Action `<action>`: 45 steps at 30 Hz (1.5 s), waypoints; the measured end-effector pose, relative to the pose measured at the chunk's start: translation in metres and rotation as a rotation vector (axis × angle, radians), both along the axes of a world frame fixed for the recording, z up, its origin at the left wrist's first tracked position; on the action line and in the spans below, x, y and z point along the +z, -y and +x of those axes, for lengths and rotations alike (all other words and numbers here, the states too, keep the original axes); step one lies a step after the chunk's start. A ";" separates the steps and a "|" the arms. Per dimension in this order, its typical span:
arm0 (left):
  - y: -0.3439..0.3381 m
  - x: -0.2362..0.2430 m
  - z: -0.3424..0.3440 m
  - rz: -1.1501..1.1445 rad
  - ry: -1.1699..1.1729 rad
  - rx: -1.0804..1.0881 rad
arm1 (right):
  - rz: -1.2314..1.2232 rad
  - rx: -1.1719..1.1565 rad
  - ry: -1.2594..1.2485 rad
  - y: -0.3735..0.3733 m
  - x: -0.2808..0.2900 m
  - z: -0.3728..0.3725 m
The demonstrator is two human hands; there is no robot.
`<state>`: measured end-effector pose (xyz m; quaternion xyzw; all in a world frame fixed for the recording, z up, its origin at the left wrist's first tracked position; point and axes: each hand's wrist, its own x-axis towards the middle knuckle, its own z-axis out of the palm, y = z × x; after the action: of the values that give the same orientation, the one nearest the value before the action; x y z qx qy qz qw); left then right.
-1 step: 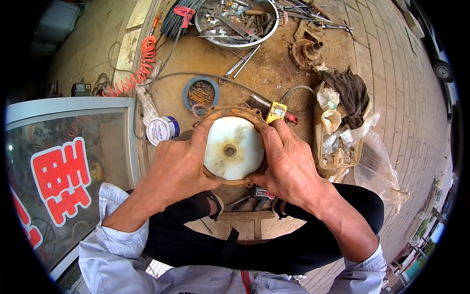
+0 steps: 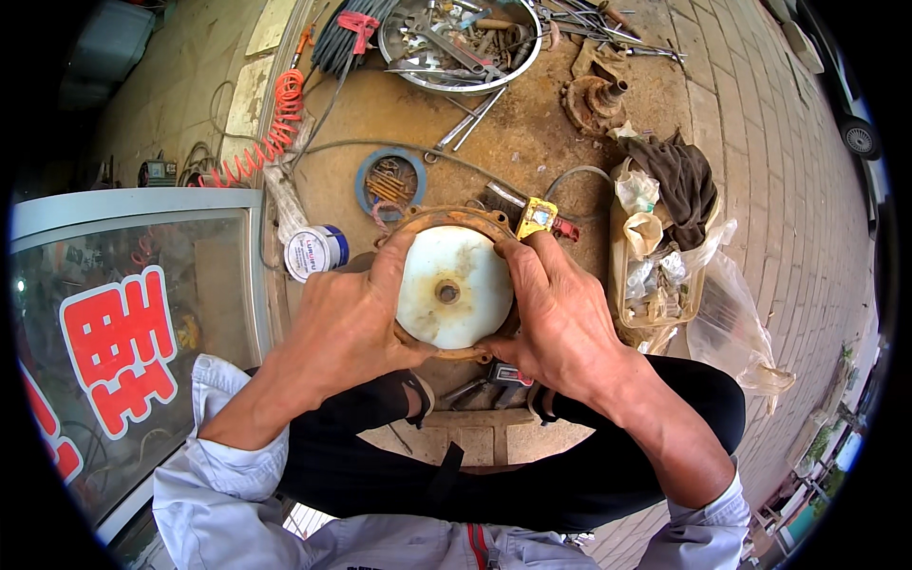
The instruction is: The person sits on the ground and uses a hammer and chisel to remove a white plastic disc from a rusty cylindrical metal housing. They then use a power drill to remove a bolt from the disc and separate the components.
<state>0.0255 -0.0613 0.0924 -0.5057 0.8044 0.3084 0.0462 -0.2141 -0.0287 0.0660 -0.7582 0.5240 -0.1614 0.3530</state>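
Note:
Between my knees I hold a round, rusty flanged metal housing (image 2: 454, 218) with both hands. A pale, stained disc (image 2: 454, 328) with a small hole at its centre fills its face, which is turned up toward me. My left hand (image 2: 344, 318) grips the left side of the rim, thumb at the top edge. The right side is gripped by my right hand (image 2: 568, 318), fingers and thumb pressed to the rim. Just past the housing lies a yellow tool (image 2: 536, 218) with a red part. The housing's underside is hidden.
A metal basin (image 2: 389, 66) of tools and parts stands far ahead. Nearer are a blue ring tray (image 2: 362, 180) of bolts and a white-and-blue tin (image 2: 309, 254). On the right, a box (image 2: 655, 316) holds rags and bags; a rusty flanged part (image 2: 591, 104) lies beyond. Left is a glass-panelled door (image 2: 199, 285).

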 end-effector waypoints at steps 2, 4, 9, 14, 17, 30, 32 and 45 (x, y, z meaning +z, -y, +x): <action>0.001 0.000 0.000 -0.025 0.019 -0.028 | -0.025 0.008 -0.031 0.000 0.003 0.003; 0.001 0.005 -0.005 -0.055 0.059 -0.046 | -0.099 0.019 -0.076 0.002 0.008 0.006; -0.001 0.001 -0.004 -0.095 0.051 -0.032 | -0.113 0.033 -0.168 0.004 0.017 0.011; 0.000 -0.003 -0.002 -0.100 -0.071 -0.015 | -0.122 0.029 -0.116 0.009 0.012 0.014; -0.001 -0.006 -0.001 -0.091 -0.086 0.009 | -0.098 0.008 -0.080 0.009 0.011 0.013; -0.002 -0.003 -0.002 -0.103 -0.033 -0.018 | -0.110 0.025 -0.070 0.010 0.009 0.011; -0.001 -0.003 -0.002 -0.095 -0.032 -0.016 | -0.101 0.021 -0.071 0.011 0.011 0.011; 0.000 -0.001 0.000 -0.074 -0.085 0.001 | -0.058 0.014 -0.058 0.011 0.013 0.010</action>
<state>0.0256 -0.0608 0.0910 -0.4940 0.8161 0.2998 -0.0070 -0.2037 -0.0394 0.0793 -0.7761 0.5239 -0.1518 0.3165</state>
